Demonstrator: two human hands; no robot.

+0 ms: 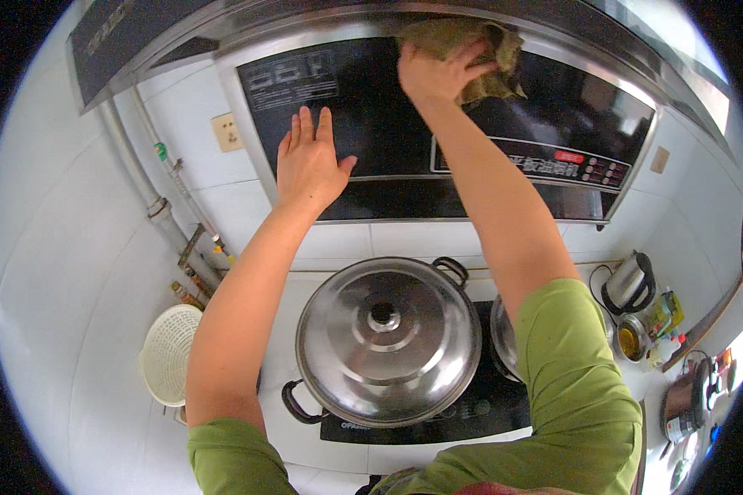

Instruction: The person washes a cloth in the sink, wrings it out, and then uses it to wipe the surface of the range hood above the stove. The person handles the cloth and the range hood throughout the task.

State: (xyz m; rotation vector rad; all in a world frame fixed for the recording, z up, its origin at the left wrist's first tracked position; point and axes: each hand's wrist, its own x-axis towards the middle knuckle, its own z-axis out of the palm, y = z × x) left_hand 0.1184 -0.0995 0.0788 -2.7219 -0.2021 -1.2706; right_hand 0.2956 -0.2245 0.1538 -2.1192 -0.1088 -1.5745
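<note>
My right hand (441,73) lies spread over a crumpled olive-brown cloth (501,68), pressing it against the upper part of a range hood's glossy black front panel (371,124). Some of the cloth is hidden beneath my palm and fingers. On the panel's left side is my left hand (312,162), empty, fingers extended and thumb out; whether its palm touches the surface I cannot tell. A printed label (291,77) sits just above those fingertips. Along the panel's lower right runs a framed strip with writing and several round buttons (602,172).
Below my arms, a large lidded steel pot (387,365) stands on a black cooktop (427,430). Another steel vessel (503,340) is partly behind my right arm. Pipes (155,198) and a white plastic basket (170,356) are at left; an electric kettle (628,284) and steel bowl (631,337) at right.
</note>
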